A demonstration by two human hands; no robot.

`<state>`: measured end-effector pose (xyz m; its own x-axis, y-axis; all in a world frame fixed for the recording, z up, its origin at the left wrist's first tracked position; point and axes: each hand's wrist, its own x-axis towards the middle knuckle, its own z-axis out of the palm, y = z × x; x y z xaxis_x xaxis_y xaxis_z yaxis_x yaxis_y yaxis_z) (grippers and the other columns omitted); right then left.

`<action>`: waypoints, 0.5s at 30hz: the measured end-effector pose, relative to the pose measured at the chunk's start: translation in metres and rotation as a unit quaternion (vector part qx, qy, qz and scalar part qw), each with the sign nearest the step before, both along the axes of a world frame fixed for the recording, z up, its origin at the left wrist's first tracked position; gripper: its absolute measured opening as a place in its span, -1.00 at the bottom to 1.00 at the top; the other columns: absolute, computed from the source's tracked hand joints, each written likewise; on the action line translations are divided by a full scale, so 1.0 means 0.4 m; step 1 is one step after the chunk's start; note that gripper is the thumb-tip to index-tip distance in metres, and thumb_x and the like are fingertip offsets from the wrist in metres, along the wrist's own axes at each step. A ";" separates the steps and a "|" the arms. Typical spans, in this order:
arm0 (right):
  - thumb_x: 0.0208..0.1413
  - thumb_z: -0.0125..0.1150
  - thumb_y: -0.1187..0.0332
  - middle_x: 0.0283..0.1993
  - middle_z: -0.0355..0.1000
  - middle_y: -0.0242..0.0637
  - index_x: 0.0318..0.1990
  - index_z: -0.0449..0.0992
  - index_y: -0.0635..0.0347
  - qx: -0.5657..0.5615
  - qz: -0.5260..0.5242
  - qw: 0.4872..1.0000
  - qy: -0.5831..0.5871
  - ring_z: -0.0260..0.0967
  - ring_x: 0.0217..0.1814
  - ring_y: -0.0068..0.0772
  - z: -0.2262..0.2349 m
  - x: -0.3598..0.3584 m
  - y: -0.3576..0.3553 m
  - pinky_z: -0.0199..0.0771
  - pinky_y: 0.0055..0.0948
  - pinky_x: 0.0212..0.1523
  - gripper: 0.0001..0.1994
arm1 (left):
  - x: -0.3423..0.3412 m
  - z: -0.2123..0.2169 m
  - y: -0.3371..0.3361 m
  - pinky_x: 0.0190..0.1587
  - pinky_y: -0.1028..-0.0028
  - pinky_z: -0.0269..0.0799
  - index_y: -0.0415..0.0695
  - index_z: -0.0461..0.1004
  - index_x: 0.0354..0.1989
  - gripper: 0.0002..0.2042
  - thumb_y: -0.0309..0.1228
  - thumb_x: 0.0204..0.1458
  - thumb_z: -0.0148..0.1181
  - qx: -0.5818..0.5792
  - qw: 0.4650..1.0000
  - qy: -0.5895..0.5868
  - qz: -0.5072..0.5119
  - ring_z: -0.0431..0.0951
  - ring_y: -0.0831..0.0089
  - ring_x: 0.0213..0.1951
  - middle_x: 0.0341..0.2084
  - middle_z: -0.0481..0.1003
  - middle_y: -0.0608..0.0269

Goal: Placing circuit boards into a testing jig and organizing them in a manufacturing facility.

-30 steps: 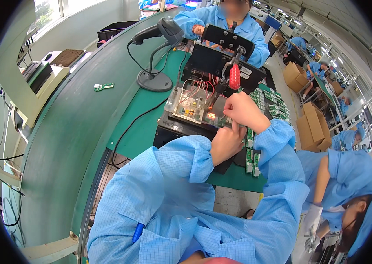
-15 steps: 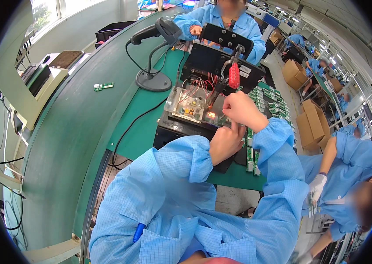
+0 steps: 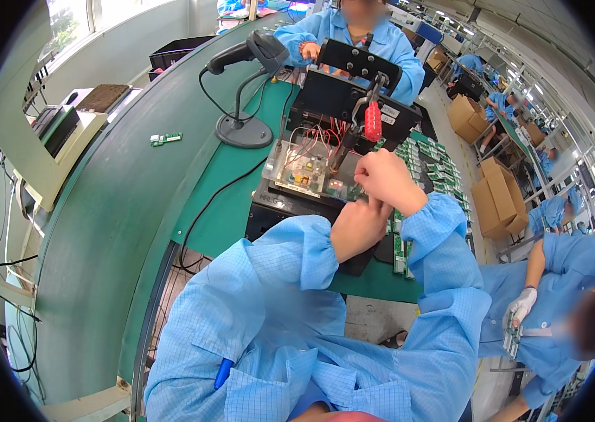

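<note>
My two hands meet at the right front end of a black test fixture. My right hand is closed, its fingers curled downward; whatever they hold is hidden. Just below and touching it, my left hand is also closed, the fingertips tucked behind the right wrist. Left of my hands, a clear cover plate bears wires and a small circuit board. A small display glows faintly beside it. Above stands a toggle clamp with a red handle.
Rows of green circuit boards lie to the right of the fixture. A barcode scanner on a stand is at the left, and one loose board lies farther left. A co-worker sits opposite; another person's gloved hand holds boards at the right.
The display has gone from bright orange to dim. My hands have barely moved. At the right, the other person's gloved hand and boards have shifted.
</note>
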<state>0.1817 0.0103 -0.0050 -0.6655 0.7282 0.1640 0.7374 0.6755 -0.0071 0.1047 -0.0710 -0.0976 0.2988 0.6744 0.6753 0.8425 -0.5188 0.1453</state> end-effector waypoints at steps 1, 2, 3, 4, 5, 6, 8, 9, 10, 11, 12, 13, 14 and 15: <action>-0.14 0.37 0.37 -0.44 0.55 -0.12 -0.39 0.65 0.15 0.007 -0.014 1.000 0.024 0.55 -0.37 -0.10 0.008 0.011 -0.012 0.56 -0.21 -0.31 -0.88 | -0.008 0.024 -0.025 -0.61 0.36 0.42 -0.27 0.31 -0.07 -0.55 -0.38 -0.16 0.23 -0.003 1.000 -0.014 -0.020 0.51 0.26 -0.58 -0.27 0.42 -0.15; -0.13 0.39 0.36 -0.43 0.56 -0.14 -0.33 0.64 0.13 0.018 -0.025 0.998 0.049 0.54 -0.40 -0.12 0.026 0.014 -0.027 0.55 -0.24 -0.35 -0.83 | -0.024 0.047 -0.042 -0.59 0.36 0.43 -0.26 0.33 -0.10 -0.58 -0.38 -0.17 0.23 -0.001 0.999 -0.026 -0.038 0.53 0.26 -0.50 -0.24 0.42 -0.12; -0.13 0.39 0.36 -0.43 0.56 -0.14 -0.33 0.64 0.13 0.019 -0.023 0.998 0.050 0.54 -0.40 -0.12 0.043 0.007 -0.052 0.55 -0.24 -0.35 -0.83 | -0.039 0.040 -0.052 -0.58 0.38 0.44 -0.25 0.35 -0.15 -0.61 -0.37 -0.18 0.23 0.031 0.994 -0.039 -0.095 0.52 0.27 -0.41 -0.23 0.42 -0.07; -0.11 0.40 0.36 -0.45 0.54 -0.23 -0.27 0.61 0.15 0.115 0.039 0.973 0.194 0.47 -0.49 -0.16 0.064 -0.002 -0.087 0.50 -0.28 -0.41 -0.79 | -0.052 0.029 -0.068 -0.56 0.39 0.44 -0.23 0.37 -0.20 -0.64 -0.35 -0.18 0.23 0.062 0.985 -0.051 -0.152 0.52 0.28 -0.33 -0.22 0.42 -0.02; -0.09 0.41 0.36 -0.47 0.52 -0.32 -0.21 0.57 0.16 0.206 0.096 0.916 0.330 0.40 -0.57 -0.19 0.076 -0.003 -0.111 0.45 -0.31 -0.48 -0.74 | -0.056 0.017 -0.094 -0.46 0.40 0.44 -0.21 0.38 -0.28 -0.70 -0.33 -0.16 0.23 0.040 0.983 -0.028 -0.176 0.47 0.31 -0.25 -0.26 0.41 0.09; -0.09 0.41 0.36 -0.47 0.52 -0.32 -0.21 0.57 0.16 0.206 0.095 0.916 0.331 0.40 -0.57 -0.19 0.084 -0.014 -0.101 0.45 -0.31 -0.48 -0.74 | -0.064 0.008 -0.100 -0.46 0.40 0.44 -0.21 0.38 -0.28 -0.70 -0.33 -0.16 0.23 0.039 0.983 -0.027 -0.177 0.47 0.31 -0.25 -0.26 0.41 0.09; -0.07 0.44 0.33 -0.53 0.40 -0.43 -0.18 0.49 0.16 0.371 0.244 0.836 0.322 0.26 -0.68 -0.28 0.109 -0.053 -0.057 0.36 -0.39 -0.57 -0.69 | -0.083 -0.018 -0.112 -0.30 0.39 0.45 -0.21 0.39 -0.25 -0.73 -0.38 -0.13 0.20 -0.007 0.979 -0.015 -0.203 0.45 0.31 -0.28 -0.28 0.43 0.16; -0.06 0.46 0.27 -0.58 0.32 -0.39 -0.25 0.47 0.16 0.371 0.198 0.863 0.280 0.30 -0.66 -0.34 0.129 -0.071 -0.051 0.36 -0.44 -0.57 -0.70 | -0.096 -0.023 -0.106 -0.23 0.34 0.40 -0.19 0.40 -0.25 -0.75 -0.41 -0.12 0.19 -0.003 0.979 -0.022 -0.201 0.44 0.27 -0.27 -0.30 0.42 0.18; -0.06 0.46 0.27 -0.58 0.32 -0.39 -0.25 0.47 0.16 0.372 0.194 0.862 0.283 0.30 -0.66 -0.34 0.144 -0.079 -0.038 0.36 -0.44 -0.57 -0.70 | -0.109 -0.032 -0.104 -0.23 0.34 0.40 -0.19 0.40 -0.25 -0.75 -0.41 -0.12 0.19 -0.005 0.979 -0.018 -0.204 0.44 0.27 -0.27 -0.30 0.42 0.18; -0.02 0.44 0.26 -0.57 0.33 -0.38 -0.25 0.47 0.15 0.351 0.214 0.862 0.297 0.34 -0.62 -0.41 0.169 -0.082 -0.020 0.35 -0.47 -0.56 -0.72 | -0.117 -0.034 -0.097 -0.20 0.33 0.39 -0.19 0.40 -0.25 -0.76 -0.43 -0.12 0.19 0.010 0.979 -0.031 -0.202 0.45 0.24 -0.26 -0.30 0.42 0.17; 0.02 0.41 0.24 -0.57 0.34 -0.36 -0.24 0.48 0.15 0.329 0.234 0.860 0.313 0.37 -0.58 -0.48 0.191 -0.087 0.002 0.35 -0.50 -0.55 -0.73 | -0.124 -0.037 -0.092 -0.17 0.31 0.38 -0.19 0.40 -0.25 -0.76 -0.44 -0.12 0.19 0.023 0.979 -0.042 -0.199 0.45 0.22 -0.25 -0.30 0.43 0.17; 0.06 0.38 0.23 -0.57 0.34 -0.39 -0.22 0.49 0.15 0.279 0.177 0.872 0.362 0.38 -0.53 -0.56 0.224 -0.094 0.025 0.33 -0.53 -0.56 -0.74 | -0.131 -0.037 -0.088 -0.13 0.28 0.38 -0.19 0.40 -0.24 -0.76 -0.47 -0.13 0.19 0.010 0.979 -0.039 -0.199 0.46 0.18 -0.21 -0.29 0.43 0.15; 0.10 0.34 0.21 -0.57 0.34 -0.41 -0.19 0.50 0.15 0.229 0.118 0.876 0.407 0.39 -0.49 -0.64 0.263 -0.097 0.042 0.30 -0.57 -0.57 -0.74 | -0.132 -0.036 -0.080 -0.13 0.28 0.38 -0.19 0.40 -0.24 -0.76 -0.47 -0.13 0.19 0.012 0.979 -0.035 -0.202 0.46 0.18 -0.21 -0.29 0.43 0.15; 0.11 0.32 0.17 -0.57 0.34 -0.46 -0.17 0.50 0.16 0.163 0.139 0.846 0.488 0.34 -0.52 -0.68 0.294 -0.114 0.062 0.24 -0.59 -0.60 -0.72 | -0.138 -0.036 -0.071 -0.12 0.26 0.37 -0.20 0.40 -0.23 -0.75 -0.47 -0.13 0.18 0.016 0.982 -0.030 -0.187 0.46 0.16 -0.19 -0.28 0.43 0.13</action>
